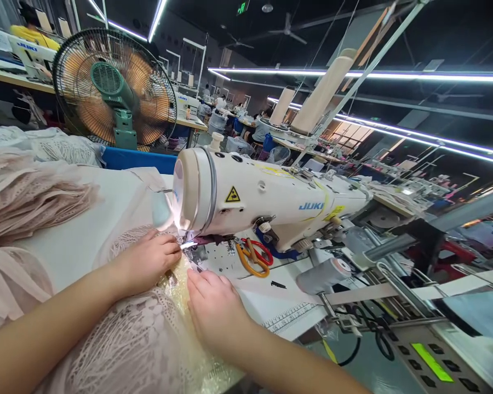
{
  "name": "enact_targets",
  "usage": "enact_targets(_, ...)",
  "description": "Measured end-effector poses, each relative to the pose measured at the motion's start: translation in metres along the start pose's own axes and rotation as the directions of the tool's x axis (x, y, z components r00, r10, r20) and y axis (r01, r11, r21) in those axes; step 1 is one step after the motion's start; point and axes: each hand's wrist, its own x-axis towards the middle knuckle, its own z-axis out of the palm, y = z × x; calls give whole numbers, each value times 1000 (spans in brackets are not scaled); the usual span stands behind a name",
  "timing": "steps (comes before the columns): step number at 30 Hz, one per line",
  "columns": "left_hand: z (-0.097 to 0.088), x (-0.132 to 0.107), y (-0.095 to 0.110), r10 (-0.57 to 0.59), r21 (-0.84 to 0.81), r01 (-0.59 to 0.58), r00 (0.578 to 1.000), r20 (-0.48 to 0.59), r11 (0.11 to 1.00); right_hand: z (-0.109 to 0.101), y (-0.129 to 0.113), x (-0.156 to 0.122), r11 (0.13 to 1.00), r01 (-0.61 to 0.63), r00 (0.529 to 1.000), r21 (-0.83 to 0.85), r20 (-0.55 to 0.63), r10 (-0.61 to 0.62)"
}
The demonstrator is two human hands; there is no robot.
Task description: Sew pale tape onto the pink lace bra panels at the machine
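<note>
Pale pink lace fabric is bunched at the near edge of the worktop, its upper end at the needle area of a white JUKI sewing mach.. A shiny yellowish sheer strip runs down it b/w the 2 hands.

L grip: on the lace just L of the presser area, fingers curled, tips right by the lit needle zone; can't tell if it's pinched tight. R grip: on the R edge of the yellowish strip, fingers close tog., tips near the metal plate; can't tell if it's clamped or just pressing.

Just R of the needle zone, under the mach. arm: 1 orange loop handle & 1 red loop handle, overlapping. Further R: a ruler strip along the worktop, a grey roll and, lower R, a control box w/ a lit green display.

On the L, more pink lace piled, white lace behind. Beyond: big fan, person in yellow top far L. 2 pale thread cones stand behind the mach.
</note>
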Motion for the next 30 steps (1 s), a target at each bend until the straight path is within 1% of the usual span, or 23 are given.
enact_targets(3,-2,0,-1,-31,27,30,999,17,999,3,0,0,1000,-5,1000,16,-2,5)
enact_targets(5,-3,-1,2,-59,39,59,998,4,998,5,0,-1,1000,-8,1000,28,-9,9)
enact_targets(8,-8,-7,15,-79,19,80,995,-57,997,3,1,-4,996,-10,1000,84,-25,12)
enact_targets(9,-11,-9,23,-84,-9,84,995,-54,996,2,2,-5,993,-9,1000,122,-26,12)
enact_targets(11,-18,-13,41,-92,-95,93,996,21,991,-4,3,-10,970,4,1000,243,-20,1)
enact_targets(14,-24,-16,64,-86,-194,125,977,197,973,-14,2,-21,878,23,999,478,-37,-6)
enact_targets(16,-24,-17,70,-97,-272,162,966,238,949,-18,1,-30,811,4,999,585,-44,27)
enact_targets(17,-23,-17,69,-113,-332,189,966,234,924,-19,0,-35,786,-23,998,618,-37,59)
enact_targets(19,-22,-17,63,-162,-494,239,967,194,836,-19,-1,-43,730,-114,987,674,-9,163)
enact_targets(21,-22,-17,52,-222,-624,268,963,152,734,-17,-3,-50,637,-209,958,742,25,286)
enact_targets(22,-23,-16,46,-254,-657,281,957,138,700,-16,-5,-52,578,-231,946,783,43,320)
enact_targets(23,-23,-16,41,-300,-690,298,946,122,660,-16,-8,-52,523,-230,945,821,60,322)
enact_targets(24,-23,-15,36,-354,-724,312,930,99,616,-16,-12,-52,488,-207,955,848,66,290)
enact_targets(25,-22,-15,32,-414,-752,320,908,70,576,-16,-16,-49,482,-165,970,860,54,235)
enact_targets(26,-20,-14,29,-474,-760,335,879,40,557,-16,-19,-46,498,-119,983,859,30,183)
enact_targets(27,-18,-14,27,-528,-744,361,849,13,563,-17,-22,-42,528,-83,988,845,1,154)
enact_targets(28,-15,-14,26,-570,-703,399,822,-11,588,-17,-24,-37,566,-73,988,821,-18,154)
enact_targets(29,-12,-14,26,-595,-640,442,803,-29,628,-17,-24,-32,600,-93,983,794,-21,180)
enact_targets(30,-9,-15,26,-602,-561,483,798,-35,672,-17,-24,-28,626,-136,975,768,-9,223)
